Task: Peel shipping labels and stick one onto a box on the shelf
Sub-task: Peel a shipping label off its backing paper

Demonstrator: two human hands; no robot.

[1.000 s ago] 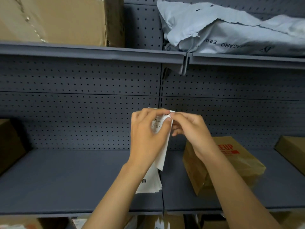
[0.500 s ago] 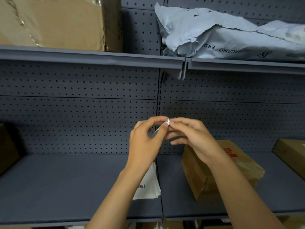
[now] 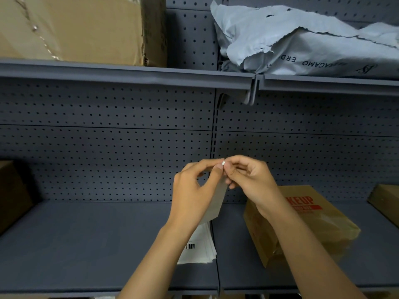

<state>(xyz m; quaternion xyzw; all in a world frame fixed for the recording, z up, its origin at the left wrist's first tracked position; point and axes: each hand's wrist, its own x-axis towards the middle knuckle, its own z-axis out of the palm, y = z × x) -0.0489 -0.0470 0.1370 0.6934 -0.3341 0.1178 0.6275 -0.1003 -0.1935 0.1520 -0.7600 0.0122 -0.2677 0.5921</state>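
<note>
My left hand and my right hand meet above the middle shelf, both pinching the top corner of one shipping label. The label hangs edge-on between them, its grey back toward me. Below my left wrist a stack of white labels with a barcode lies on the grey shelf. A brown cardboard box with red print stands on the shelf just right of my right forearm.
A large cardboard box and a torn grey mailer bag sit on the upper shelf. More brown boxes show at the far left and far right. Perforated grey panels form the back wall.
The label has turned from printed face toward me to edge-on, and both hands now pinch only its top corner. The view has tilted up a little.
</note>
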